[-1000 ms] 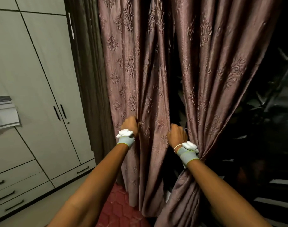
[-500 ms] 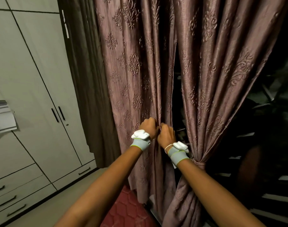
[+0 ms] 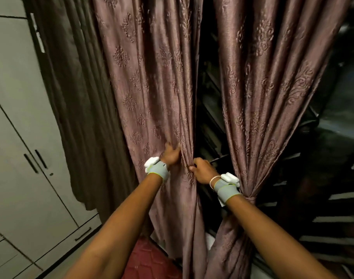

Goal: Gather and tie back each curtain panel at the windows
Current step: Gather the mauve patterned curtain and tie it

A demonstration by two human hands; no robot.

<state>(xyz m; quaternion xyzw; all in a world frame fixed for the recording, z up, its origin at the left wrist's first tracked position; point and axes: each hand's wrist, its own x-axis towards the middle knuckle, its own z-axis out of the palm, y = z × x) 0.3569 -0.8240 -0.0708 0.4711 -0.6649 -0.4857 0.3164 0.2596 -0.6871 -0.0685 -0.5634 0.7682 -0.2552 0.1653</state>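
Wardrobe far left. Left hand and right hand both fisted on folds of the loose left panel, mid-gather. Right panel already cinched by its tie. Next: bunch tight, then wrap a tie; none visible.

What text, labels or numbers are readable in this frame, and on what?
None readable.
Left curtain: woven floral motifs only, no lettering.
Right curtain: scroll motifs only, no lettering.
Wardrobe: plain doors and handles, no label.
Pale strip at the wardrobe edge: too blurred to tell if it carries print.
Wristbands on the left hand and right hand: no marking visible.
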